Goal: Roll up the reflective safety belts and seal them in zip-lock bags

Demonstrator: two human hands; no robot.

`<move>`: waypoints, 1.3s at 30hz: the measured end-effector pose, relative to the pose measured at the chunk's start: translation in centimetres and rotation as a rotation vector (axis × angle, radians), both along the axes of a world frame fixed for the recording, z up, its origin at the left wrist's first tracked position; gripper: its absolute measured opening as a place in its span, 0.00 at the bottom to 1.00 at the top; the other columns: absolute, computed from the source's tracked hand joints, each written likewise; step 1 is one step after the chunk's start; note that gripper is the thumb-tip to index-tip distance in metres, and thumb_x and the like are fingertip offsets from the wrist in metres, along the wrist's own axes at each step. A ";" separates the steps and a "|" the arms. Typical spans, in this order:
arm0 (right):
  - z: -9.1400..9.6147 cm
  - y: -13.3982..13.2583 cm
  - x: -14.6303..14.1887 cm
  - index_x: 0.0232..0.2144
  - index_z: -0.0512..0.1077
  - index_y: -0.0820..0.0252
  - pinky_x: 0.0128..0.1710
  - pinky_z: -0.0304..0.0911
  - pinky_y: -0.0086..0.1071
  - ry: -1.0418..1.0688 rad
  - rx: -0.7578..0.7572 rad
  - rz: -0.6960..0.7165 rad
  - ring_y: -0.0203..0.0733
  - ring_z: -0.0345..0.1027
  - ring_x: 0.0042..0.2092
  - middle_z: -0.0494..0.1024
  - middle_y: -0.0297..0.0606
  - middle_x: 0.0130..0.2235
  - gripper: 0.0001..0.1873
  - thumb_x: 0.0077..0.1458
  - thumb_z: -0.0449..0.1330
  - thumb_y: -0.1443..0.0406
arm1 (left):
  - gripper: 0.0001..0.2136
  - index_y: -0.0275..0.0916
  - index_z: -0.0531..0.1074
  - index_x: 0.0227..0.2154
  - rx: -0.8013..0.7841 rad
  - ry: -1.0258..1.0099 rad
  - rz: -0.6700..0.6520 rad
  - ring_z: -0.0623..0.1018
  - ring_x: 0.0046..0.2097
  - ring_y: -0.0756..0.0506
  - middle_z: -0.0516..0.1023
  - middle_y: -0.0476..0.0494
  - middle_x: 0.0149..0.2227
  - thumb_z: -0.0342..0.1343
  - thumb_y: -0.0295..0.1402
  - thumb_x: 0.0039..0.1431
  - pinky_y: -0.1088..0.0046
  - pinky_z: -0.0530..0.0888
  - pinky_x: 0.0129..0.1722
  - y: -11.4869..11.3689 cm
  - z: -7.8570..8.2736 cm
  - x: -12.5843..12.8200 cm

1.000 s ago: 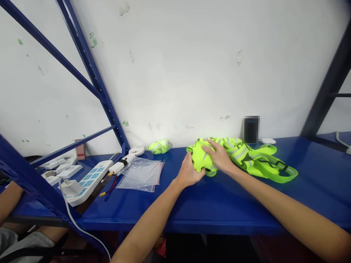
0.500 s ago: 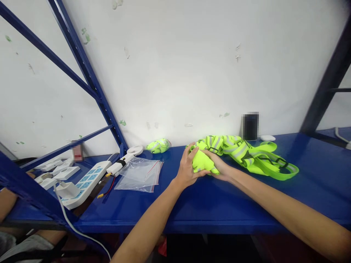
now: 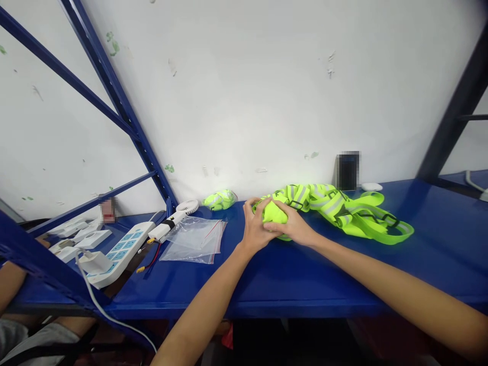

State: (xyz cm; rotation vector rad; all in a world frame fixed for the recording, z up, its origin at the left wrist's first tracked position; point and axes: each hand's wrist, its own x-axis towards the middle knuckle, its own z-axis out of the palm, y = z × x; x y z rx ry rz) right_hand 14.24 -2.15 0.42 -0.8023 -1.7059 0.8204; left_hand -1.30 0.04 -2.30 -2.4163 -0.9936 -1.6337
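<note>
My left hand (image 3: 254, 223) and my right hand (image 3: 295, 223) are both closed around a bundled neon-yellow reflective vest (image 3: 276, 213), a little above the table. Fingers from both sides press the bundle together, and part of it is hidden behind them. Just behind and to the right lies a loose heap of neon reflective straps (image 3: 324, 201) with grey stripes and black buckles. Farther back on the left is another neon bundle (image 3: 219, 200), packed in what looks like clear plastic.
Clear zip bags (image 3: 194, 241) lie left of my hands on the blue table (image 3: 305, 284). Beside them are a small white fan (image 3: 186, 207), a wired battery pack (image 3: 163, 229) and a power strip (image 3: 125, 249). A dark phone-like object (image 3: 347, 173) leans on the wall. Another person's arm (image 3: 11, 284) shows far left.
My right hand has moved from beneath the bundle up onto its right side, thumb across the front. The loose flap at the bundle's front is now gathered into a rounder shape.
</note>
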 end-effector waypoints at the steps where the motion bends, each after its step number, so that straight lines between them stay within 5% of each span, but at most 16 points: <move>1: -0.1 0.0 0.0 0.54 0.71 0.58 0.54 0.64 0.45 0.008 0.017 -0.004 0.54 0.70 0.51 0.77 0.41 0.50 0.33 0.45 0.70 0.57 | 0.43 0.47 0.59 0.61 0.024 0.004 -0.004 0.65 0.56 0.36 0.56 0.38 0.55 0.71 0.40 0.40 0.54 0.68 0.58 -0.1 0.1 0.1; 7: 0.3 0.0 0.3 0.53 0.73 0.57 0.49 0.67 0.42 -0.024 0.078 -0.095 0.51 0.72 0.46 0.78 0.39 0.46 0.31 0.46 0.69 0.59 | 0.44 0.45 0.53 0.63 0.092 -0.002 -0.098 0.60 0.64 0.34 0.52 0.35 0.61 0.66 0.34 0.41 0.52 0.64 0.62 -0.9 0.6 0.2; 11: 0.6 0.2 0.5 0.53 0.72 0.58 0.52 0.66 0.44 -0.035 0.098 -0.149 0.52 0.71 0.50 0.77 0.41 0.49 0.31 0.46 0.69 0.58 | 0.35 0.41 0.49 0.66 0.048 -0.003 -0.176 0.55 0.68 0.34 0.50 0.32 0.66 0.54 0.43 0.57 0.51 0.59 0.65 -0.8 0.7 -0.1; 14: 0.8 0.7 1.0 0.55 0.70 0.57 0.56 0.64 0.45 -0.093 0.182 -0.175 0.53 0.69 0.54 0.76 0.42 0.53 0.31 0.48 0.67 0.60 | 0.28 0.43 0.46 0.67 -0.026 -0.177 -0.110 0.54 0.69 0.37 0.52 0.35 0.67 0.43 0.43 0.67 0.53 0.58 0.65 -0.2 0.4 0.0; 18: 1.1 1.6 2.4 0.57 0.67 0.56 0.59 0.61 0.45 -0.177 0.315 -0.303 0.52 0.68 0.57 0.73 0.42 0.57 0.31 0.50 0.65 0.64 | 0.24 0.43 0.53 0.65 -0.082 -0.275 -0.019 0.60 0.66 0.39 0.58 0.34 0.64 0.43 0.42 0.69 0.55 0.62 0.62 0.8 -0.4 -0.1; 21: 1.7 1.6 3.0 0.58 0.67 0.58 0.57 0.63 0.46 -0.106 0.250 -0.367 0.53 0.68 0.56 0.74 0.43 0.56 0.32 0.50 0.66 0.62 | 0.21 0.39 0.60 0.60 -0.036 -0.241 0.084 0.65 0.60 0.40 0.64 0.34 0.57 0.42 0.41 0.69 0.56 0.63 0.61 1.5 -0.4 -0.5; 26: 2.3 -0.8 1.8 0.60 0.64 0.57 0.43 0.75 0.43 0.059 0.005 -0.137 0.51 0.74 0.46 0.75 0.43 0.52 0.39 0.46 0.70 0.59 | 0.20 0.35 0.66 0.53 -0.080 -0.092 0.422 0.74 0.47 0.40 0.75 0.36 0.42 0.40 0.41 0.68 0.58 0.68 0.52 1.5 3.3 -3.4; 29: 1.4 -2.5 0.2 0.64 0.58 0.52 0.31 0.77 0.41 0.080 -0.249 0.185 0.47 0.76 0.36 0.75 0.43 0.52 0.44 0.46 0.70 0.58 | 0.20 0.37 0.72 0.45 -0.399 0.168 0.788 0.77 0.44 0.34 0.78 0.35 0.38 0.42 0.46 0.65 0.55 0.71 0.45 0.2 5.9 -7.9; 31: 0.4 -3.1 -0.7 0.64 0.56 0.49 0.28 0.78 0.40 0.069 -0.382 0.347 0.46 0.77 0.34 0.74 0.42 0.51 0.45 0.47 0.70 0.58 | 0.23 0.37 0.74 0.40 -0.561 0.387 0.926 0.77 0.46 0.29 0.79 0.31 0.40 0.45 0.52 0.61 0.53 0.71 0.44 -1.2 6.3 -11.5; 35: -1.4 -2.5 -1.9 0.64 0.56 0.50 0.25 0.77 0.39 0.035 -0.519 0.417 0.44 0.76 0.32 0.77 0.38 0.42 0.44 0.49 0.70 0.60 | 0.18 0.40 0.75 0.38 -0.771 0.651 0.852 0.79 0.46 0.31 0.81 0.33 0.41 0.46 0.45 0.61 0.59 0.71 0.41 -3.2 4.7 -16.7; 39: -2.3 -1.2 -2.1 0.64 0.56 0.51 0.24 0.77 0.38 0.103 -0.582 0.372 0.43 0.76 0.31 0.78 0.35 0.38 0.44 0.48 0.70 0.61 | 0.16 0.42 0.75 0.35 -0.614 0.489 0.803 0.79 0.41 0.37 0.81 0.40 0.36 0.42 0.40 0.65 0.67 0.69 0.36 -2.6 4.4 -16.5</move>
